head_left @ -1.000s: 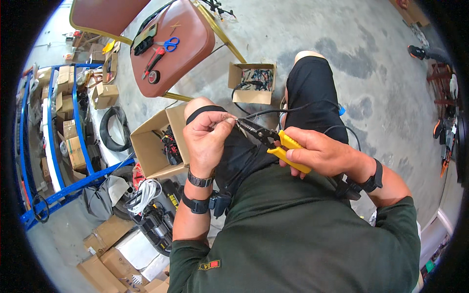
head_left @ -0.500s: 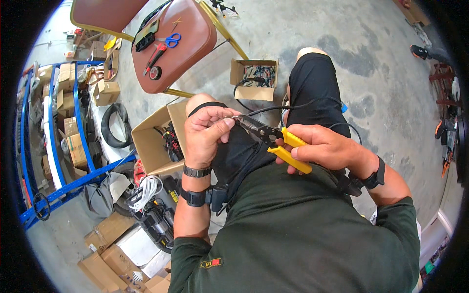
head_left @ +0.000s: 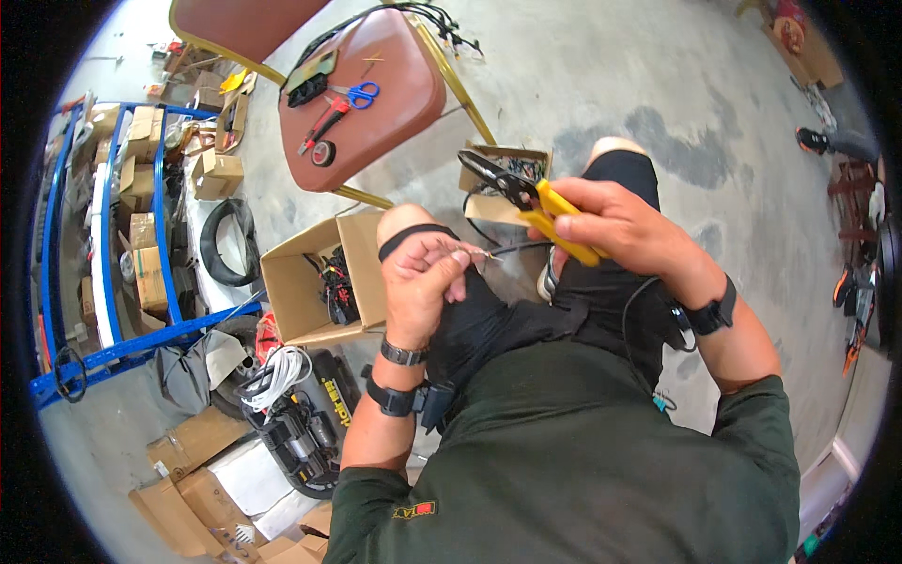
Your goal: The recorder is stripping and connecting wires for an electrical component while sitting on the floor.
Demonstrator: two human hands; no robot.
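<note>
Between the thumb and fingers of my left hand [head_left: 420, 282], the thin end of a wire [head_left: 491, 255] is pinched, its tip poking out to the right. A black cable [head_left: 524, 248] runs on from there between my knees. My right hand [head_left: 625, 221] grips wire strippers [head_left: 561, 201] with yellow handles and dark jaws. The strippers are raised above my right thigh, their jaws pointing up and left, apart from the wire. Whether the jaws touch each other is hard to make out.
Ahead, a brown chair [head_left: 390, 80] bears blue scissors [head_left: 362, 94], a red-and-black knife [head_left: 324, 127] and a tape roll [head_left: 322, 153]. Cardboard boxes of wires [head_left: 366, 268] stand by my legs. At left are a blue shelf [head_left: 169, 254] and a black machine [head_left: 296, 437].
The strippers have come off the wire and moved up with my right hand. My left hand, still pinching the wire, has shifted slightly right and down. The view has shifted too.
</note>
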